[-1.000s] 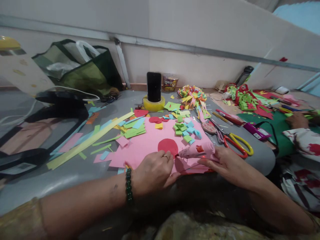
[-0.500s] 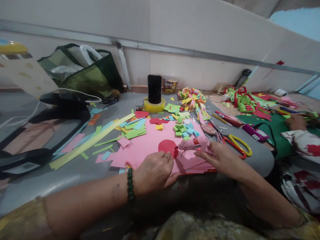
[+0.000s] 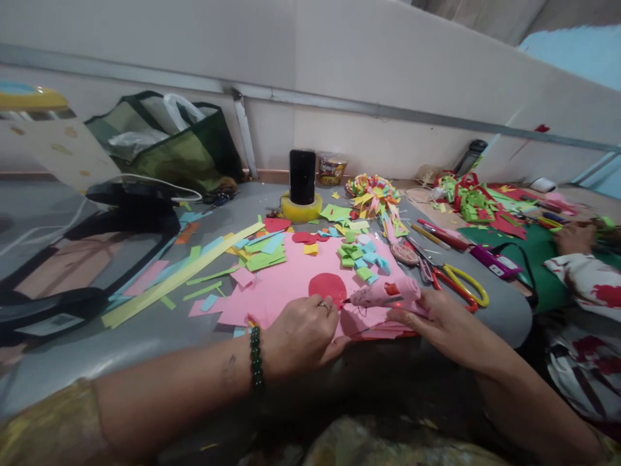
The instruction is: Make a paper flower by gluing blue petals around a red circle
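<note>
A red paper circle (image 3: pixel 326 287) lies on pink paper sheets (image 3: pixel 272 291). My left hand (image 3: pixel 308 329) rests at the circle's lower edge, its fingers curled; whatever they grip is hidden beneath them. In my right hand (image 3: pixel 436 318) is a pink glue gun (image 3: pixel 388 292), its dark tip pointing left at the circle's right edge. Small folded green pieces (image 3: pixel 350 254) and blue pieces (image 3: pixel 371 256) of paper sit just above the glue gun.
Scissors (image 3: pixel 460 285) lie to the right. A phone (image 3: pixel 301 176) stands in a yellow tape roll (image 3: pixel 301 207) at the back, beside a cup (image 3: pixel 332 169). Paper strips (image 3: pixel 179 275) spread leftward. Another person's hand (image 3: pixel 576 238) is at the far right.
The view has shifted slightly. The glue gun has turned a little and its tip stays by the circle's right edge. My left hand has barely moved.
</note>
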Demonstrator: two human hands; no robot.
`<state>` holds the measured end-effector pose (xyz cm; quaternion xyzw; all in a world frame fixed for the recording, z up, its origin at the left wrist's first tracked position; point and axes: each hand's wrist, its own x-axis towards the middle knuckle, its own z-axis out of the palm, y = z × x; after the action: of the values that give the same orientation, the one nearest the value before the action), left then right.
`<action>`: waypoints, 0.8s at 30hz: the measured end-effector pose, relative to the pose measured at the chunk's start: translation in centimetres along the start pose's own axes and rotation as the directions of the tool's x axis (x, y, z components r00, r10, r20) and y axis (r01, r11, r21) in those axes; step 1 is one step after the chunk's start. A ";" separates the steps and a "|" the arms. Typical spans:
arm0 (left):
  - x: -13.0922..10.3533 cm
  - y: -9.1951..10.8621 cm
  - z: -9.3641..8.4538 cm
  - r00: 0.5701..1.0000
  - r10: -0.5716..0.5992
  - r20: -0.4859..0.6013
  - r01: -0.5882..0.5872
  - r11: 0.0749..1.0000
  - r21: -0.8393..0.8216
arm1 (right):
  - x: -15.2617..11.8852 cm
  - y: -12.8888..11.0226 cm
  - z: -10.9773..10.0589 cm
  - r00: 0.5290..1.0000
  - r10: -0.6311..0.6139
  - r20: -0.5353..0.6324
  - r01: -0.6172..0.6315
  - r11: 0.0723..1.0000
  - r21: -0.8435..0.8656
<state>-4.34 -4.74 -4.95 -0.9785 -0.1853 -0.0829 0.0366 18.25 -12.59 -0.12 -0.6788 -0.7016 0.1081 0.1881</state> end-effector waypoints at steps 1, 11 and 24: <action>0.0 0.0 -0.1 1.000 -0.003 0.001 0.003 1.000 0.000 | 0.1 0.0 0.1 1.000 0.008 -0.008 -0.008 1.000 0.003; 0.0 0.0 -0.4 0.999 -0.013 0.035 0.013 1.000 0.015 | -1.4 0.0 -2.6 0.996 0.089 -0.025 -0.078 0.954 0.290; -0.4 -0.2 0.3 0.996 0.009 -0.085 -0.007 1.000 0.028 | -1.9 9.3 -3.3 0.601 0.583 -0.547 -0.292 0.797 0.529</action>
<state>-4.72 -4.64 -5.27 -0.9741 -0.1809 -0.1220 0.0585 28.15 -14.34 -1.12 -0.7711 -0.3514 0.0287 0.5302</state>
